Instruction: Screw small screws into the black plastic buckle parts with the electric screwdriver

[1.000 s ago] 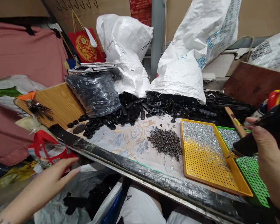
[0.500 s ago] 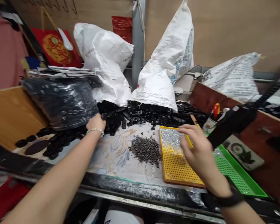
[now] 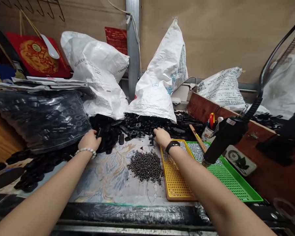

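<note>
My left hand [image 3: 88, 143], wearing a beaded bracelet, is at the left end of a heap of black plastic parts [image 3: 110, 136]. Its fingers are curled and partly hidden; what they hold, if anything, cannot be made out. My right hand [image 3: 162, 137], with a black watch on the wrist, reaches over the yellow tray's far corner. Its fingertips are pinched at small black plastic pieces [image 3: 151, 140]. Between my forearms lies a pile of small dark metal pieces [image 3: 146, 166]. The perforated yellow tray [image 3: 178, 186], with silvery bits at its far end, is partly covered by my right forearm.
A black electric screwdriver [image 3: 222, 139] hangs over a green perforated tray [image 3: 248, 183]. A wooden-handled tool [image 3: 198, 137] and a cup [image 3: 207, 133] stand behind. A clear bag of black parts [image 3: 44, 121] lies left; white sacks [image 3: 159, 88] line the back.
My right hand has moved from above the yellow tray, forward and left, to the small black pieces. My left hand stays at the heap. The view has shifted to the right.
</note>
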Tool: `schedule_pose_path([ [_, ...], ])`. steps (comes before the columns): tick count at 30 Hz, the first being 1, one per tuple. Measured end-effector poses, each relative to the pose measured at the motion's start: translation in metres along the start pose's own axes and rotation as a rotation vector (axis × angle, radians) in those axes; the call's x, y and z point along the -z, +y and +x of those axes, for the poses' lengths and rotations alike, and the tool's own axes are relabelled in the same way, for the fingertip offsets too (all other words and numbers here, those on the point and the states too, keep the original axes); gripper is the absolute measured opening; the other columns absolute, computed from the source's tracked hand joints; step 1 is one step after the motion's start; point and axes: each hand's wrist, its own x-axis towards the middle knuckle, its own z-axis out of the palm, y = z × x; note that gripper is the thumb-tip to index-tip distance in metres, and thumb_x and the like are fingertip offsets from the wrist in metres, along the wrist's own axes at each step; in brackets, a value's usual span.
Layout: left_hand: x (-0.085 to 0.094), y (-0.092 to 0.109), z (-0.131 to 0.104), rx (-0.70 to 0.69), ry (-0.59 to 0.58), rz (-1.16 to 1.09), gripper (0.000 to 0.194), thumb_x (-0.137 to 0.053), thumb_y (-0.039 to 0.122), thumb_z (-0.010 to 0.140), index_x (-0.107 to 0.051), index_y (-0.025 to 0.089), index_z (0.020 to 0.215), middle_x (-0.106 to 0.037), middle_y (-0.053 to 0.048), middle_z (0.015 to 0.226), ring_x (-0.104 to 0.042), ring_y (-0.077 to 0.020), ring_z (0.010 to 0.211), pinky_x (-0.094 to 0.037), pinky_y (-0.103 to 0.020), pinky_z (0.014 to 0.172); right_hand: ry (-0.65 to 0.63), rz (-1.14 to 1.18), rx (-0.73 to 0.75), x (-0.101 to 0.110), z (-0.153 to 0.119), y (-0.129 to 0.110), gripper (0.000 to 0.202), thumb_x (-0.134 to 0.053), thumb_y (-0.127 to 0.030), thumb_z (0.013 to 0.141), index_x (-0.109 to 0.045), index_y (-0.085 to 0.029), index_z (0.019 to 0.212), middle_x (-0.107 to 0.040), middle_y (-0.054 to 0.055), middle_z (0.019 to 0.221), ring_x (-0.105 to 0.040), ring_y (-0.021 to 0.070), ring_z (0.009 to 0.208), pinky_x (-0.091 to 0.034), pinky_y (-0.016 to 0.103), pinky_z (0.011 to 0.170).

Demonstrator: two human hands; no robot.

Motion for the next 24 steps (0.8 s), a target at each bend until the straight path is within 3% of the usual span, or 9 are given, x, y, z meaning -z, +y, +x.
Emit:
schedule_pose_path([
  [3, 0.005, -0.011, -0.022, -0.126, 0.019, -0.016, 0.039, -0.041, 0.028, 0.081, -0.051, 0.011, 0.115, -0.061, -0.016, 0.106, -0.058, -0.0274, 0.099, -0.045, -0.036, 0.086, 0.093, 0.069, -0.007, 0.007, -0.018, 0.017, 0.019, -0.045, -0.014, 0.088, -0.057, -0.013, 0.102, -0.062, 0.006, 0.099, -0.058, 0.0145, 0.090, -0.045, 0.028, 0.081],
  [6, 0.007, -0.025, -0.053, -0.282, -0.044, 0.004, 0.037, -0.034, 0.028, 0.083, -0.059, 0.016, 0.107, -0.057, -0.014, 0.112, -0.060, -0.0270, 0.090, -0.047, -0.037, 0.075, 0.169, 0.127, -0.042, 0.012, -0.029, 0.030, 0.026, -0.037, -0.010, 0.088, -0.058, -0.011, 0.103, -0.063, 0.010, 0.100, -0.058, 0.0150, 0.091, -0.044, 0.025, 0.080],
  [10, 0.009, -0.028, -0.086, -0.440, -0.108, 0.034, 0.043, -0.027, 0.020, 0.082, -0.063, 0.016, 0.105, -0.054, -0.012, 0.116, -0.060, -0.0252, 0.088, -0.047, -0.036, 0.074, 0.236, 0.185, -0.002, 0.031, -0.019, 0.031, 0.029, -0.037, -0.010, 0.089, -0.059, -0.013, 0.107, -0.061, 0.012, 0.106, -0.055, 0.0176, 0.098, -0.040, 0.027, 0.086],
  [13, 0.015, -0.015, -0.101, -0.462, -0.050, 0.008, 0.043, -0.028, 0.022, 0.084, -0.060, 0.014, 0.111, -0.050, -0.013, 0.121, -0.059, -0.0245, 0.091, -0.047, -0.036, 0.078, 0.276, 0.240, 0.007, 0.059, 0.002, 0.030, 0.030, -0.037, -0.011, 0.090, -0.058, -0.014, 0.111, -0.058, 0.013, 0.113, -0.051, 0.0193, 0.108, -0.037, 0.028, 0.092],
  [16, 0.018, 0.006, -0.117, -0.464, -0.043, -0.103, 0.039, -0.031, 0.028, 0.086, -0.061, 0.015, 0.108, -0.052, -0.011, 0.119, -0.060, -0.0232, 0.088, -0.047, -0.036, 0.076, 0.255, 0.308, -0.078, 0.081, 0.015, 0.033, 0.020, -0.045, -0.008, 0.086, -0.063, -0.009, 0.094, -0.061, 0.016, 0.103, -0.054, 0.0219, 0.104, -0.039, 0.033, 0.091],
  [19, 0.014, 0.030, -0.137, -0.495, -0.106, -0.301, 0.034, -0.035, 0.029, 0.086, -0.062, 0.018, 0.105, -0.055, -0.009, 0.116, -0.059, -0.0230, 0.094, -0.046, -0.036, 0.083, 0.230, 0.415, -0.189, 0.083, 0.013, 0.040, 0.007, -0.057, -0.014, 0.083, -0.062, -0.010, 0.081, -0.064, 0.008, 0.091, -0.058, 0.0192, 0.095, -0.043, 0.038, 0.088],
  [24, 0.007, 0.067, -0.167, -0.412, -0.247, -0.716, 0.026, -0.044, 0.032, 0.082, -0.065, 0.022, 0.095, -0.062, -0.007, 0.107, -0.057, -0.0233, 0.101, -0.044, -0.036, 0.089, 0.352, 0.768, -0.439, 0.072, 0.002, 0.051, 0.018, -0.053, -0.028, 0.088, -0.059, -0.012, 0.088, -0.062, 0.003, 0.086, -0.060, 0.0129, 0.078, -0.051, 0.031, 0.072],
])
